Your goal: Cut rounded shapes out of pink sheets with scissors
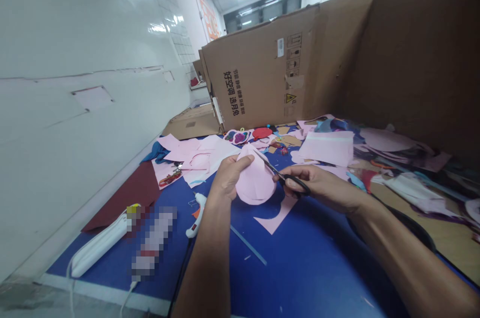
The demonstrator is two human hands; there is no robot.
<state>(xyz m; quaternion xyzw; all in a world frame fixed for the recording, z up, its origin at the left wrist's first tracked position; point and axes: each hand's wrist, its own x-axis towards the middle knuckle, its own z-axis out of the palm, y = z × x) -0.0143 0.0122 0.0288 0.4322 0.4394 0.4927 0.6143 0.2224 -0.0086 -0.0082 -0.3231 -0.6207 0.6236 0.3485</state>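
Observation:
My left hand [229, 178] pinches the left edge of a rounded pink paper piece [255, 185], thumb on top, holding it up above the blue table. My right hand [313, 185] grips black-handled scissors [298, 185], with fingers at the handle loops. The scissor blades point up and left, along the right edge of the pink paper; I cannot tell whether they are parted. Below the scissors lies a curved pink paper offcut [277, 218] on the table.
A white glue gun [196, 215] lies left of my left forearm, near a white power strip [99, 245]. A glue stick [248, 244] rests in front. Pink paper sheets [326, 147] and scraps cover the far side. Large cardboard [262, 73] stands behind; a dark red sheet [123, 198] lies left.

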